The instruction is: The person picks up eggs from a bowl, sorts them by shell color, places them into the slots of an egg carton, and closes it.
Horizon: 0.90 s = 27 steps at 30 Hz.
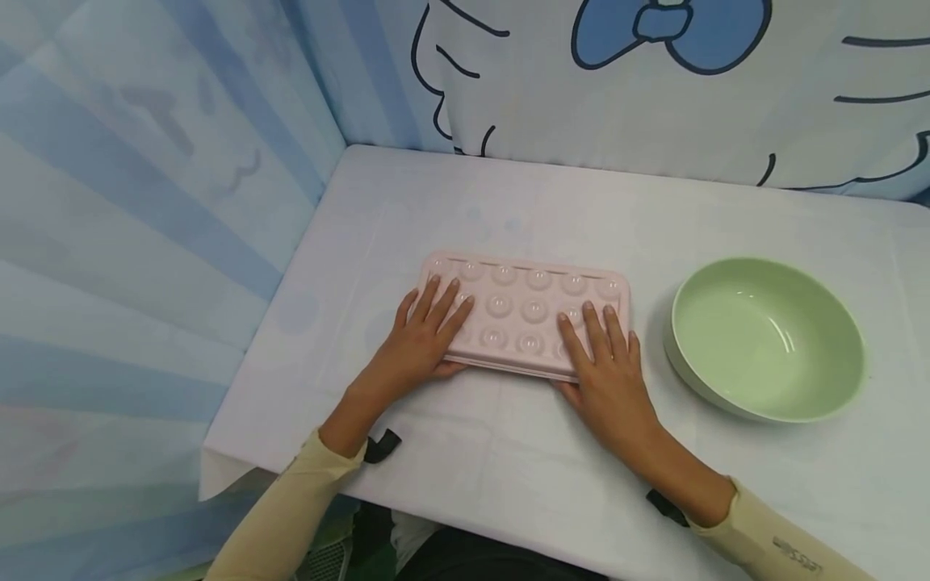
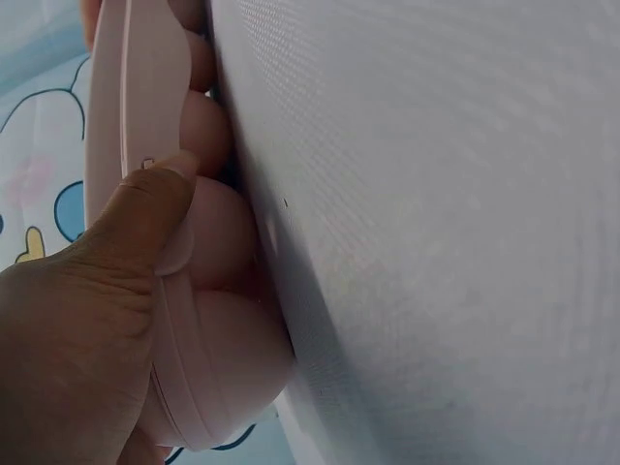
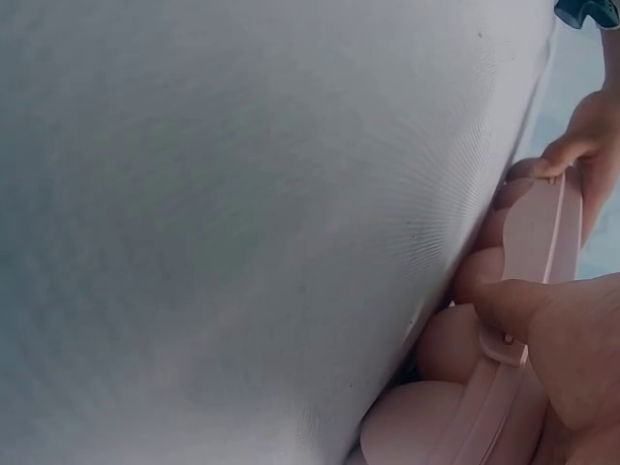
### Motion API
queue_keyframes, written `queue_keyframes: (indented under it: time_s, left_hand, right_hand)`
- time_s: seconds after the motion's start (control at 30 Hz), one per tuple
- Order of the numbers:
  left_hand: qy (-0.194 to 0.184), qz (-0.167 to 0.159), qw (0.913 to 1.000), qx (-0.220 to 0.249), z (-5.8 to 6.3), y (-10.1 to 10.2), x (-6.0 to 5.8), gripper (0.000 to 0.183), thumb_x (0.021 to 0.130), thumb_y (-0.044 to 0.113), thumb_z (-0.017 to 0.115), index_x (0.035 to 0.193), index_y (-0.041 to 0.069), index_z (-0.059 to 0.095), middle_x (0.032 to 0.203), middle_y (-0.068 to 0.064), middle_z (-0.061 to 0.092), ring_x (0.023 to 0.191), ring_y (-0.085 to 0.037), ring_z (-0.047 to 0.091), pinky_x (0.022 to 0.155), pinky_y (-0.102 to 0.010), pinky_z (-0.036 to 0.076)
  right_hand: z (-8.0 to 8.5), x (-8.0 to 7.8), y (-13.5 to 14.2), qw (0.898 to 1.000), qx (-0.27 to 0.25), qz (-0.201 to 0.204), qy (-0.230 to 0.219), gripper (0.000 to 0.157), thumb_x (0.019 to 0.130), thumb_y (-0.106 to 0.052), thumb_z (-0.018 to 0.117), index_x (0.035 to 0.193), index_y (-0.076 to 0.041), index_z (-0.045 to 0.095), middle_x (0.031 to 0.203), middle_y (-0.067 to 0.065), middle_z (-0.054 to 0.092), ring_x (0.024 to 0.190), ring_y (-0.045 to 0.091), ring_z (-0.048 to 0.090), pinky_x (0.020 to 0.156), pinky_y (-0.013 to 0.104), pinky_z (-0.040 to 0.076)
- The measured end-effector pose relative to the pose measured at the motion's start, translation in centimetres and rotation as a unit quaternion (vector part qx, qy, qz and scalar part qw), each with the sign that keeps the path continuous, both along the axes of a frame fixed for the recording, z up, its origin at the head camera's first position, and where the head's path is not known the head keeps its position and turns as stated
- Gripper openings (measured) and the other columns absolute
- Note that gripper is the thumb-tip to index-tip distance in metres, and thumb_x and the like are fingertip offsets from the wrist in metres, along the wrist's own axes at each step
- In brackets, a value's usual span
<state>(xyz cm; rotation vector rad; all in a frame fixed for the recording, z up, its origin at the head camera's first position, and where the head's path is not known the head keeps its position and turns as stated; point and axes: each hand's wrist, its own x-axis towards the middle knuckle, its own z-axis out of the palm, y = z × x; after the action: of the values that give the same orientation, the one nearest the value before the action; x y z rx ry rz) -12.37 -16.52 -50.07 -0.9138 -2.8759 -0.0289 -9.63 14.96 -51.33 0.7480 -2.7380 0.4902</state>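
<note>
A pink ice ball mold (image 1: 517, 323) lies on the white table, rows of clear-looking domes across its top. My left hand (image 1: 414, 347) holds its left end, fingers spread over the domes and thumb at the front edge. On the right end, my right hand (image 1: 616, 391) grips in the same way. In the left wrist view the thumb (image 2: 145, 208) presses the seam between the lid and the rounded base (image 2: 237, 358). The right wrist view has the other thumb (image 3: 513, 300) beside a tab on the seam. Round cups bulge beneath, against the tabletop.
A light green bowl (image 1: 763, 339) stands to the right of the mold, close to my right hand. White cloth covers the table (image 1: 450, 444). A blue and white curtain (image 1: 145, 242) hangs on the left, and a printed cartoon backdrop (image 1: 538, 97) rises behind the far edge.
</note>
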Motion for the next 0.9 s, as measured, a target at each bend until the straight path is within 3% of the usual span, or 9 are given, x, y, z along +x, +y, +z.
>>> queue_keyframes:
  time_s: [0.27,0.5,0.73,0.8,0.9]
  left_hand:
    - [-0.001,-0.003,1.0,0.001,-0.3,-0.2,-0.4,0.098,0.091,0.053,0.075,0.163,0.005,0.03,0.169,-0.022,0.017,0.155,-0.043,0.008,0.122,-0.059,0.011]
    - [-0.012,0.003,0.9999,0.0,-0.8,-0.5,-2.0,0.099,0.09,0.054,0.075,0.163,0.006,0.029,0.169,-0.02,0.017,0.155,-0.041,0.006,0.123,-0.058,0.011]
    - [-0.053,0.013,0.9985,-0.011,-0.7,-0.7,-3.0,0.097,0.095,0.056,0.069,0.166,0.011,0.022,0.171,-0.016,0.011,0.156,-0.037,0.003,0.123,-0.057,0.009]
    - [-0.051,0.017,0.9984,-0.02,-0.3,-0.8,-3.0,0.094,0.096,0.059,0.067,0.167,0.015,0.023,0.172,-0.013,0.01,0.157,-0.034,0.005,0.123,-0.058,0.008]
    - [-0.01,0.021,0.9987,-0.045,0.7,-1.3,-3.0,0.09,0.096,0.064,0.064,0.166,0.023,0.026,0.173,-0.009,0.008,0.157,-0.03,0.009,0.122,-0.059,0.01]
  right_hand:
    - [-0.2,-0.4,0.0,1.0,-0.001,0.004,-0.012,0.091,0.083,-0.026,0.088,0.157,-0.004,0.041,0.161,0.03,0.027,0.151,0.05,0.015,0.108,0.078,0.023]
    - [-0.4,-1.8,-0.1,0.999,0.013,0.007,-0.03,0.091,0.086,-0.029,0.086,0.159,-0.005,0.038,0.164,0.028,0.024,0.152,0.048,0.013,0.11,0.076,0.022]
    - [-0.2,-3.3,0.8,0.993,0.011,0.034,-0.11,0.09,0.093,-0.029,0.079,0.164,-0.009,0.028,0.168,0.025,0.014,0.155,0.043,0.0,0.116,0.072,0.013]
    - [0.0,-3.4,1.3,0.991,0.005,0.044,-0.124,0.088,0.094,-0.032,0.076,0.165,-0.012,0.028,0.17,0.023,0.011,0.155,0.041,-0.004,0.118,0.07,0.01]
    - [0.7,-3.0,2.4,0.995,0.005,0.041,-0.094,0.083,0.094,-0.039,0.073,0.164,-0.017,0.033,0.171,0.019,0.007,0.155,0.042,-0.003,0.119,0.068,0.006]
